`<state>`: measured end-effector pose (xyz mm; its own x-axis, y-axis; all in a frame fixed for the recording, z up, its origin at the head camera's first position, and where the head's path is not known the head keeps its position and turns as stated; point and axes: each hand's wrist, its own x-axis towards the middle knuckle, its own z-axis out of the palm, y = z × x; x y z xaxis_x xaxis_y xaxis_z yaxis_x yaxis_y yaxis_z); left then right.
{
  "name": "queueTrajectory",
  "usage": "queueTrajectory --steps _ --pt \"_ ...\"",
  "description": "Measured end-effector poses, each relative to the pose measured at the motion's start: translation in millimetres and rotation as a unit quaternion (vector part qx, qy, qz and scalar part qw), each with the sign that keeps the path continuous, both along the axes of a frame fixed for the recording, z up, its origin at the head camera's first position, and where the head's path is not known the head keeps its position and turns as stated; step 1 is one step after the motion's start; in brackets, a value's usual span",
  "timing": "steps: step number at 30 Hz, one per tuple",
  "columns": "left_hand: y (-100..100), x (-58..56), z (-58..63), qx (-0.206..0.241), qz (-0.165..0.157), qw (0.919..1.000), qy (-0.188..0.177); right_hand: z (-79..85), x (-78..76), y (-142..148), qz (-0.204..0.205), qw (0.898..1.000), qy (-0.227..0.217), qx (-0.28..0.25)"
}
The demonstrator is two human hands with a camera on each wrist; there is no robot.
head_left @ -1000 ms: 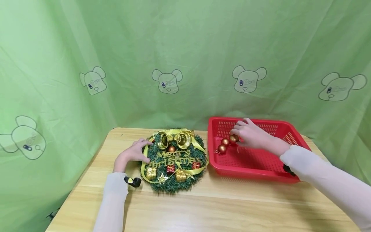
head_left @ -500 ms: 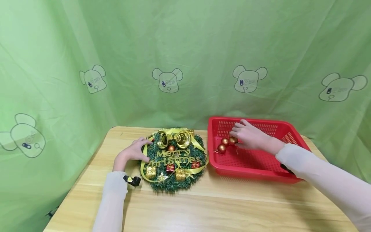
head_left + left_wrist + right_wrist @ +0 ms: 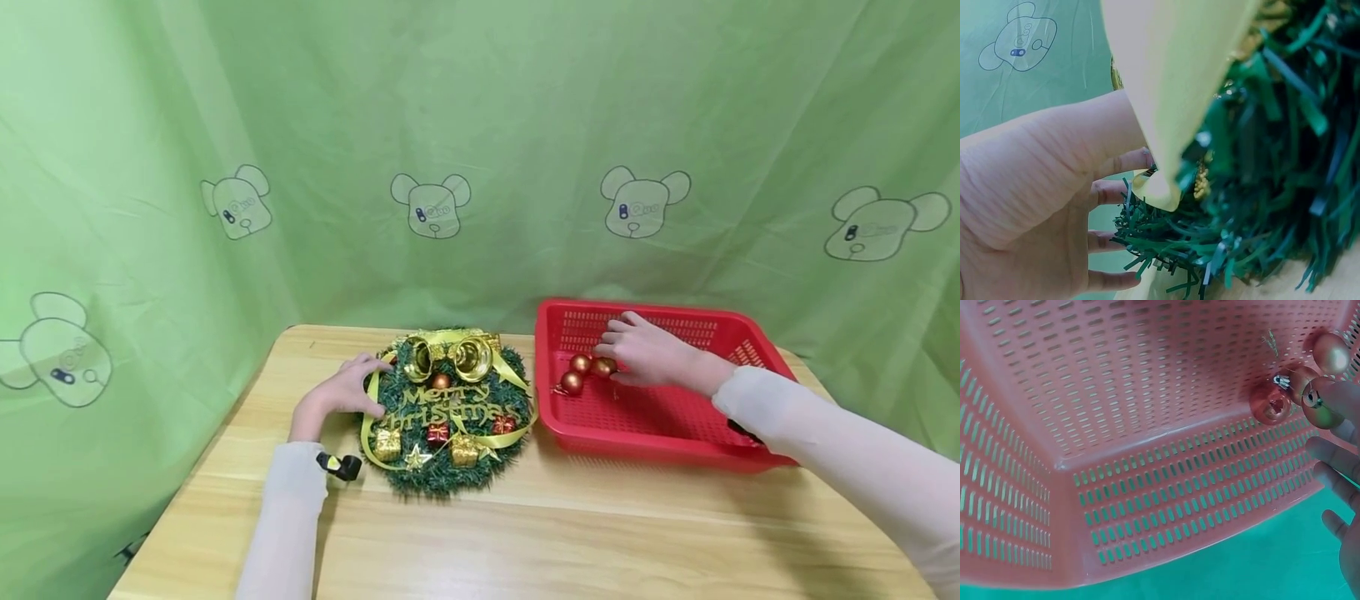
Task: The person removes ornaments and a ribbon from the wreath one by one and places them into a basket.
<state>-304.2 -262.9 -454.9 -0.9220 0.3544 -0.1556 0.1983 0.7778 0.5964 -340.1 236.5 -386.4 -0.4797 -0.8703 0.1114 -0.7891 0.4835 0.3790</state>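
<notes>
A green tinsel Christmas wreath (image 3: 450,479) lies on the table, with gold bells, small gift boxes, yellow ribbon and "Merry Christmas" lettering. My left hand (image 3: 341,392) rests at its left edge, thumb and fingers spread apart. In the left wrist view the fingers (image 3: 1107,240) reach the tinsel, and ribbon covers the thumb's end. Inside the red basket (image 3: 660,446), my right hand (image 3: 648,354) pinches a copper-gold bauble (image 3: 603,367) between thumb and fingers. Other baubles (image 3: 572,382) lie right beside it; the right wrist view shows a bauble (image 3: 1270,406) with a silver cap.
The basket stands right of the wreath, its perforated walls rising around my right hand. Green curtain cloth (image 3: 510,258) with bear-head prints hangs behind and to the left of the wooden table (image 3: 540,542).
My right hand has come slightly lower over the baubles, with the pinched bauble lower beside the others. The left hand and the wreath stay put, apart from a slight shift of the view.
</notes>
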Motion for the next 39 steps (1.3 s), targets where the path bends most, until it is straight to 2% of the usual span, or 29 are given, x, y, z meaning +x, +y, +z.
queueTrajectory --steps 7,14,26,33,39 --pt "1.9 2.5 3.6 0.001 -0.004 1.0 0.0 3.0 5.9 7.0 0.01 1.0 -0.004 0.015" --pt "0.5 3.5 4.4 -0.001 -0.005 1.0 0.003 -8.2 3.0 8.2 0.006 0.999 -0.011 0.049" --pt "0.8 1.8 1.5 0.001 -0.005 1.0 0.006 -25.4 -2.4 2.3 0.038 0.999 -0.002 0.033" --pt "1.0 2.1 1.0 0.005 -0.004 1.0 0.005 -31.7 -2.6 -0.8 0.03 0.999 -0.016 0.039" --pt "1.1 4.5 3.9 0.014 -0.001 0.9999 0.005 -30.5 -2.1 -4.1 0.025 0.999 -0.015 0.046"
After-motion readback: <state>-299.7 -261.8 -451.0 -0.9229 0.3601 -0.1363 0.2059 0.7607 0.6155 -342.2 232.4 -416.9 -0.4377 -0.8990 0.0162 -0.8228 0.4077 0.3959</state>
